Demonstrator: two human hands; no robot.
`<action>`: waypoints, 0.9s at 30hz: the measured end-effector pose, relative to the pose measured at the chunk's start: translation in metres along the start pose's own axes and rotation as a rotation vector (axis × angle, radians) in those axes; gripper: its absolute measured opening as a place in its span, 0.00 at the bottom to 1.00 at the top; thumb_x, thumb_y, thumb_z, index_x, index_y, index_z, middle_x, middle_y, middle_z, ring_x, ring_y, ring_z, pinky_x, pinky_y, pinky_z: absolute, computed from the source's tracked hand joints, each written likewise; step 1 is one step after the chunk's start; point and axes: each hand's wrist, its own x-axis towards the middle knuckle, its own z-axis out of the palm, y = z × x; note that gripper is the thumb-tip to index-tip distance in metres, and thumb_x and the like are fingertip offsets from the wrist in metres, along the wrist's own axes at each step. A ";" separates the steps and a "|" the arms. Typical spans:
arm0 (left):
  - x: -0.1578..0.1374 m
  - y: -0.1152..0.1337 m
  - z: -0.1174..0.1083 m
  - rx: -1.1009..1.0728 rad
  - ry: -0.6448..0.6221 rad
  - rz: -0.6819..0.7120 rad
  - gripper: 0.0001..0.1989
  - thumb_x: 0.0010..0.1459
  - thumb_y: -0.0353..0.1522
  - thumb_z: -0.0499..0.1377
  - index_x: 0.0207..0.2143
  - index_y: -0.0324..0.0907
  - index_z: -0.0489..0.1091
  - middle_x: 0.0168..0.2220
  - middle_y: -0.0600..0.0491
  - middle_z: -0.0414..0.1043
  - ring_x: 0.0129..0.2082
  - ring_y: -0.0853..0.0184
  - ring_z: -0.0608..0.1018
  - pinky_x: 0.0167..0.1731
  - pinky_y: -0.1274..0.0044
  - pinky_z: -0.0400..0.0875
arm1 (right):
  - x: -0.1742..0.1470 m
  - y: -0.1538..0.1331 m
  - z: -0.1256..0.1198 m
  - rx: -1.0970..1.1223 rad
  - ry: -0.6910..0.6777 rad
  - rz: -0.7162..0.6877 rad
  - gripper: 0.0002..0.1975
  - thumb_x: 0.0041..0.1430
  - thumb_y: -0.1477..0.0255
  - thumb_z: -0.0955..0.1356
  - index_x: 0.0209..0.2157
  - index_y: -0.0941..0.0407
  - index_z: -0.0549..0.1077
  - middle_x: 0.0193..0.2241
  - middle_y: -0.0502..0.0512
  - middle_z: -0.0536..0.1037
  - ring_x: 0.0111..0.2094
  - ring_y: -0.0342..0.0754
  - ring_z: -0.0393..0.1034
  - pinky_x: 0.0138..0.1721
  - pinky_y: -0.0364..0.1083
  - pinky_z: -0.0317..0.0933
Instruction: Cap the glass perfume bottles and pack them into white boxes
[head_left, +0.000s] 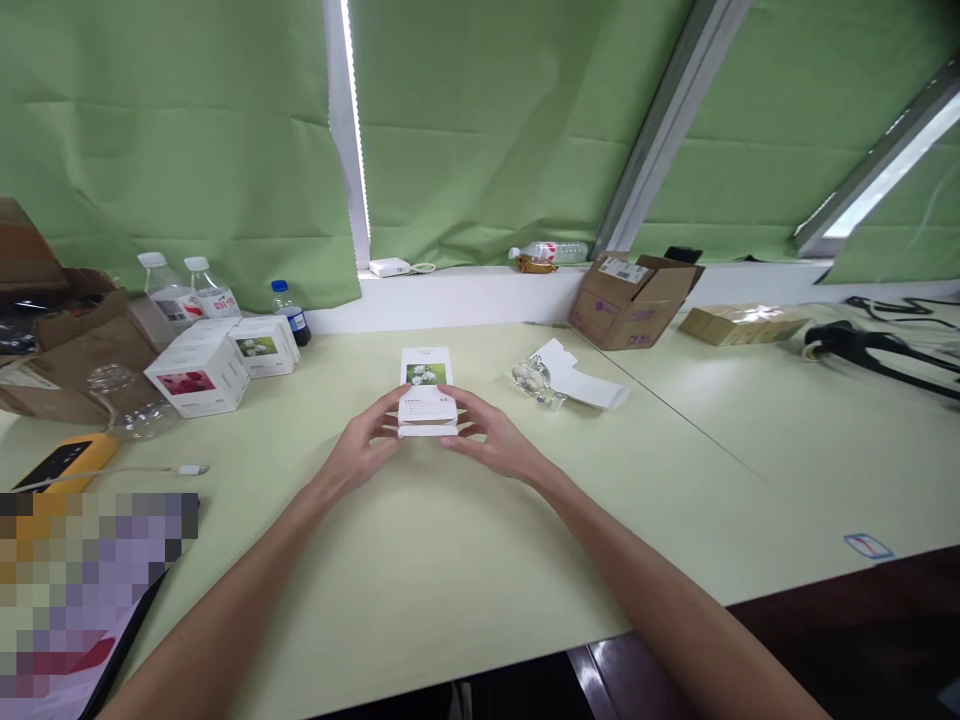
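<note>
A small white carton (pixel 426 403) with a green picture of white flowers is in the middle of the table, held at its two sides. My left hand (pixel 366 438) grips its left side, fingers bent along the edge. On the opposite side my right hand (pixel 493 434) holds it in the same way. The carton's near end appears to have a flap folded out towards me; its inside is hidden. To the right of my hands lies an unfolded white card piece (pixel 581 378) beside a clear, shiny item (pixel 531 378), whose kind I cannot make out.
Several white cartons (pixel 206 372), a blue-capped bottle (pixel 291 312) and a clear plastic bottle (pixel 129 402) stand or lie at the left. An orange device (pixel 71 462) is nearer me. An open cardboard box (pixel 621 302) and a yellowish pack (pixel 739 324) sit back right.
</note>
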 end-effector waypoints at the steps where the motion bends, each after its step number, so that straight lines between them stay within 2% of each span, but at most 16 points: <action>1: 0.000 0.001 0.001 0.011 0.008 0.008 0.30 0.54 0.34 0.55 0.60 0.48 0.55 0.55 0.50 0.65 0.48 0.61 0.73 0.47 0.67 0.69 | 0.000 0.000 0.000 0.003 0.007 0.000 0.33 0.53 0.64 0.70 0.59 0.44 0.57 0.59 0.54 0.61 0.44 0.50 0.69 0.44 0.53 0.67; 7: 0.000 0.006 0.007 0.041 0.033 -0.034 0.33 0.51 0.41 0.60 0.59 0.48 0.56 0.55 0.48 0.66 0.48 0.59 0.73 0.47 0.67 0.70 | -0.001 -0.003 0.001 0.027 0.035 -0.008 0.32 0.53 0.63 0.70 0.58 0.45 0.59 0.56 0.55 0.64 0.44 0.51 0.70 0.44 0.53 0.67; 12: 0.000 0.007 0.007 0.046 0.069 -0.070 0.35 0.51 0.43 0.61 0.60 0.48 0.56 0.52 0.47 0.69 0.45 0.59 0.75 0.44 0.67 0.71 | 0.000 -0.005 0.000 0.046 0.014 -0.009 0.31 0.52 0.63 0.70 0.57 0.46 0.60 0.56 0.55 0.65 0.44 0.51 0.69 0.43 0.53 0.67; 18: 0.000 0.012 0.006 0.067 0.049 -0.121 0.35 0.51 0.43 0.61 0.60 0.51 0.56 0.50 0.48 0.71 0.43 0.59 0.76 0.42 0.69 0.72 | -0.001 -0.007 -0.001 0.049 0.025 0.007 0.29 0.52 0.63 0.70 0.55 0.47 0.62 0.54 0.55 0.67 0.44 0.50 0.69 0.43 0.52 0.67; 27: 0.001 0.009 0.007 0.072 0.077 -0.070 0.31 0.53 0.43 0.59 0.58 0.49 0.59 0.51 0.49 0.70 0.46 0.61 0.74 0.44 0.68 0.71 | -0.001 -0.003 0.001 0.044 0.039 0.010 0.26 0.54 0.62 0.69 0.54 0.48 0.63 0.51 0.56 0.70 0.42 0.50 0.70 0.43 0.52 0.67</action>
